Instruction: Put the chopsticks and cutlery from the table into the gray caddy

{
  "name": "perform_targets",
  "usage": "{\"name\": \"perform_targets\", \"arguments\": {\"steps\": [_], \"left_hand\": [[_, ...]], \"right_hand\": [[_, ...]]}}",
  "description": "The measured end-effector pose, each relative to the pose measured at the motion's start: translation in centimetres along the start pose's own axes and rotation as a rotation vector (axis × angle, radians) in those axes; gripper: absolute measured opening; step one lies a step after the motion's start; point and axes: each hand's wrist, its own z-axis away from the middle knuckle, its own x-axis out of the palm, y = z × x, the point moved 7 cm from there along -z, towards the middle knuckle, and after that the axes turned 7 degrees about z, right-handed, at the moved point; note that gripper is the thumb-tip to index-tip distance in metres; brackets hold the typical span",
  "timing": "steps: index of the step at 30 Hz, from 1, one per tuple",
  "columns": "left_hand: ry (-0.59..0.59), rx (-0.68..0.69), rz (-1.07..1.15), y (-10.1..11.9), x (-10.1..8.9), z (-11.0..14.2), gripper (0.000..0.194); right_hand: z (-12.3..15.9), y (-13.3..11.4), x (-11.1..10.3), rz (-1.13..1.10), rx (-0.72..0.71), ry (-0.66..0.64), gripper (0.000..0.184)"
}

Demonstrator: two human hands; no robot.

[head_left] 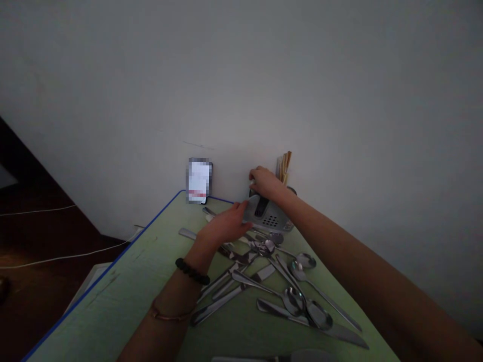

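Left fingers (240, 206) grasp the caddy (275, 221) beside them and had best hold it steady, while right fingers (253, 175), curled over its far edge with any grip impossible to tell, should work gently from above, clear of the cutlery (293, 301) on their near side.

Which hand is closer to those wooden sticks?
The right hand. It is just left of the wooden sticks, over the gray holder. The left hand is farther left and lower, at the holder's side.
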Motion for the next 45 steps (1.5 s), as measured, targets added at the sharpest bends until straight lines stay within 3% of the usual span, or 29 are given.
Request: {"name": "perform_targets", "arguments": {"steps": [7,11,15,18,24,28,32,36,45], "left_hand": [[-0.097,-0.04,-0.049,-0.1,-0.3,0.4,0.056],[-0.138,-0.013,-0.073,0.2,-0.7,0.7,0.047],[-0.195,-0.049,-0.104,0.1,-0.7,1.0,0.041],[-0.221,-0.071,-0.155,0.1,-0.6,1.3,0.043],[-0.202,-0.046,-0.257,0.9,0.8,3.0,0.043],[-0.016,0.058,-0.311,0.4,2.4,3.9,0.051],[0.147,0.04,-0.345,-2.6,3.9,4.7,0.049],[0.212,0.141,-0.289,-4.5,5.0,5.2,0.042],[0.317,0.176,-0.033,-4.4,4.6,5.4,0.02]], "right_hand": [[2.7,-1.4,-2.0,-0.061,-0.031,0.151,0.026],[7.3,-1.6,-3.5,-0.279,-0.027,0.387,0.017],[13.1,-0.9,-2.3,-0.462,0.065,0.516,0.013],[16.3,-1.2,0.4,-0.524,0.077,0.473,0.014],[20.2,-3.3,6.9,-0.492,-0.074,0.303,0.031],[21.6,-3.8,9.7,-0.432,-0.095,0.263,0.037],[21.9,-3.9,10.5,-0.404,-0.086,0.229,0.036],[21.8,-4.1,10.1,-0.37,-0.056,0.241,0.036],[21.6,-3.9,10.4,-0.302,0.051,0.274,0.037]]}}
